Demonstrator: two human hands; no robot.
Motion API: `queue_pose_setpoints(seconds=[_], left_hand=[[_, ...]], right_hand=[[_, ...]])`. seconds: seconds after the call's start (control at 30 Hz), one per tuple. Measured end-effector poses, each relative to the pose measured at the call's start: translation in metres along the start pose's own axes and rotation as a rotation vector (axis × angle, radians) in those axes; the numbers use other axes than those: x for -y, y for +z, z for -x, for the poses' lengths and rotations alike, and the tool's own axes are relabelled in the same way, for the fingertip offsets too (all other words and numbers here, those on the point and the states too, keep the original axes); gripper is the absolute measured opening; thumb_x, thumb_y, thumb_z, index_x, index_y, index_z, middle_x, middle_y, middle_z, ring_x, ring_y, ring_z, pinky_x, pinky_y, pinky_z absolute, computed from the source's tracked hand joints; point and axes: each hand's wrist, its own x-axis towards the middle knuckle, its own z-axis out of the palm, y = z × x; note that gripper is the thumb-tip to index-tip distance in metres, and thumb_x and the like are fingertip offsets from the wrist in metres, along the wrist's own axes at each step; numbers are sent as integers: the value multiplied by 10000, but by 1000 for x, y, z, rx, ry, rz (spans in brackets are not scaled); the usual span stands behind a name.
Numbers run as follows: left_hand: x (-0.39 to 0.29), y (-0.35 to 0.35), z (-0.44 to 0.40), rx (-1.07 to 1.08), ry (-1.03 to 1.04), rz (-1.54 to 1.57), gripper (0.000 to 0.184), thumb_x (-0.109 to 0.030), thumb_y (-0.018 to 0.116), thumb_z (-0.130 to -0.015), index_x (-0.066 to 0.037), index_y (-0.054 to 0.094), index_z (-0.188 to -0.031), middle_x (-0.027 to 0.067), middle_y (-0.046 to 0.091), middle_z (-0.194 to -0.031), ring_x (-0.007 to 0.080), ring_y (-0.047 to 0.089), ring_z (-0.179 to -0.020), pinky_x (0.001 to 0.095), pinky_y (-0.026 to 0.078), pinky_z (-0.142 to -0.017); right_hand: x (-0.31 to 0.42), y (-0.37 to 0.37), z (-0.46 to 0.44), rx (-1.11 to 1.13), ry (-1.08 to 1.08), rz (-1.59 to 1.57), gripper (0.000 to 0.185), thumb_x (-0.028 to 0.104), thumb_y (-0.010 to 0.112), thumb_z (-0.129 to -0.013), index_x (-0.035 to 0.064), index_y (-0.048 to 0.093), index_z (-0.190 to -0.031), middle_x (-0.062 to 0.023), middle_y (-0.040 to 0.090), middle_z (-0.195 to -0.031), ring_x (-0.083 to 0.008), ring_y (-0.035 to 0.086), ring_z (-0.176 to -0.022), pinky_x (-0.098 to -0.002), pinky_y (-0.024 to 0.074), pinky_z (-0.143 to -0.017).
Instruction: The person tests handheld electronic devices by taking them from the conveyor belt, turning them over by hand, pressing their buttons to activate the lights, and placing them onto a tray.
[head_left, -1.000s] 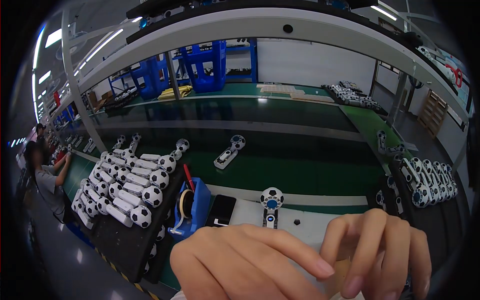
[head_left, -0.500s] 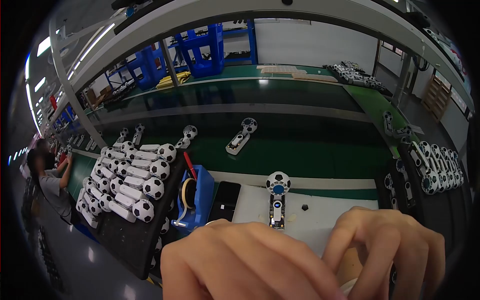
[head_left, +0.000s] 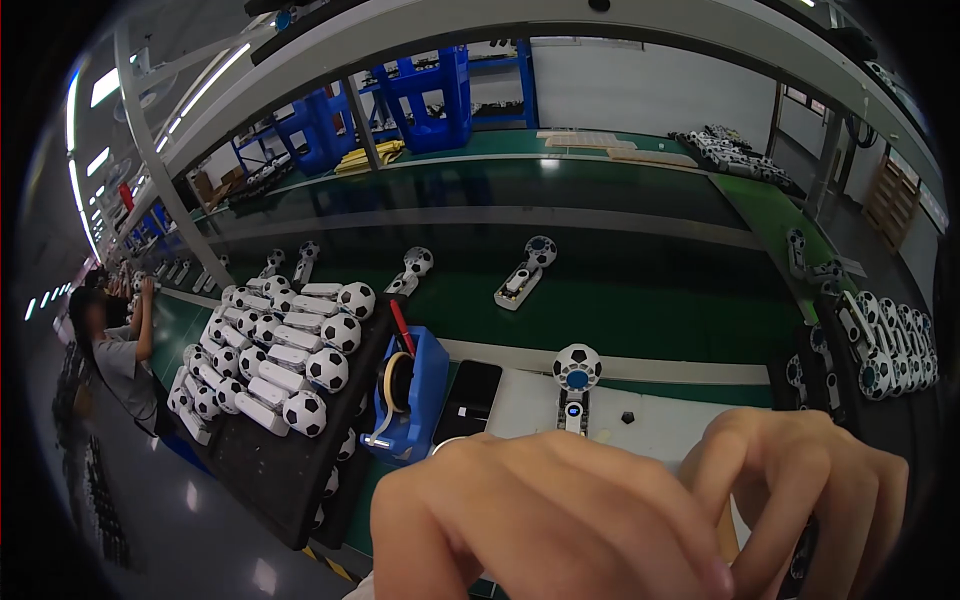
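My left hand fills the lower middle of the view, back of the hand up, its fingers bent toward my right hand. Beside it on the right, my right hand has its fingers curled downward. The fingertips of both hands come close together, and what they grip is hidden behind them. Just beyond the hands, a device with a football-patterned round head and an uncovered body lies on a white mat. A small black pentagon piece lies right of it. A white curved edge shows behind my left hand.
Left of the mat are a black phone, a blue tape dispenser and a red pen. A black tray bears several football-headed devices. More sit on the green conveyor and at right. A person works far left.
The view has shifted, so the bench things appear farther right. My left hand has come up against my right fingers and now covers the lower part of the device on the mat.
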Motion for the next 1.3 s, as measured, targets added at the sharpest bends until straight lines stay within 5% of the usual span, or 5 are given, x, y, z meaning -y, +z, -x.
queue_pose_setpoints(seconds=[0.47,0.63,0.83,1.13,1.3], left_hand=[[8,-28,-26,66,112,10,467,-435,433,-958,-214,419,-1370,163,592,-1081,270,600,-959,501,420,-925],[82,-120,33,-433,-645,-728,351,-286,464,-957,-36,590,-1169,135,645,-1059,225,618,-985,358,476,-887],[150,-164,177,226,-1889,-1540,581,-474,692,-738,-21,627,-1097,192,600,-1143,266,621,-1016,366,486,-863],[150,-159,149,-100,-1737,-1231,589,-523,593,-780,21,654,-996,223,664,-960,332,653,-898,361,499,-765],[122,-160,114,100,-1538,-1126,630,-564,605,-769,29,647,-976,195,668,-950,336,647,-885,362,492,-758]], right_hand=[[-61,24,-61,70,-23,0,554,210,752,-787,159,467,-1259,-41,585,-1057,-207,609,-933,-375,523,-787],[-84,-29,-42,-165,-115,185,408,208,550,-911,87,428,-1280,-159,557,-916,-215,574,-743,-304,515,-608],[-140,-85,-24,-585,327,360,236,166,485,-922,12,567,-1081,-112,622,-793,-138,576,-654,-255,490,-584],[-262,-141,94,-876,1597,476,566,450,422,-936,-53,486,-1186,-187,646,-954,-280,647,-836,-343,540,-726],[-290,-145,124,-1364,1051,-164,545,449,315,-980,-29,438,-1211,-219,596,-1034,-315,630,-926,-442,548,-783]])
